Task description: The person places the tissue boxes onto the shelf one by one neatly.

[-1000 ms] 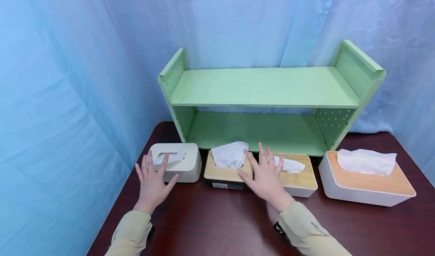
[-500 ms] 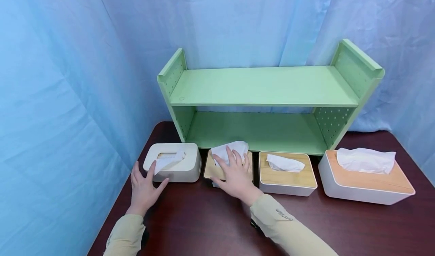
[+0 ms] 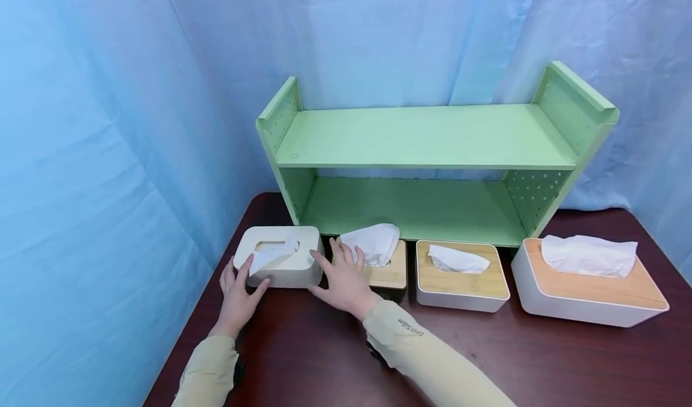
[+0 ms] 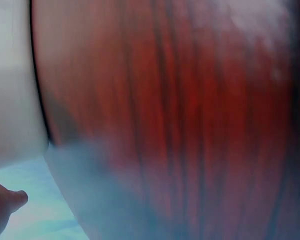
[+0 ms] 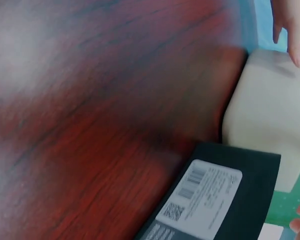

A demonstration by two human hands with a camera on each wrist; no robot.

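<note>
A white tissue box [image 3: 310, 269] with a tissue poking from its slot stands at the left of a row. My left hand [image 3: 238, 304] is at its front left corner with fingers spread; in the right wrist view, fingers [image 5: 295, 42] of that hand reach the box's end. Over the gap to the neighbouring black tissue box with a wooden lid [image 3: 386, 280] is my right hand [image 3: 346, 284], fingers spread and bent slightly. It partly covers the black box. Whether either hand touches a box firmly is unclear. The left wrist view shows the white box's side [image 4: 12, 95] and a fingertip.
Behind the row stands a green two-tier shelf [image 3: 421, 140]. Two more tissue boxes with wooden lids, a smaller one [image 3: 470, 282] and a larger one [image 3: 594, 296], are at the right. The dark red table [image 3: 303, 353] meets a blue curtain [image 3: 97, 215] at left.
My right hand has moved left, from the smaller wooden-lidded box across the black one toward the white box. The left hand first drew back, then came close to the white box's corner.
</note>
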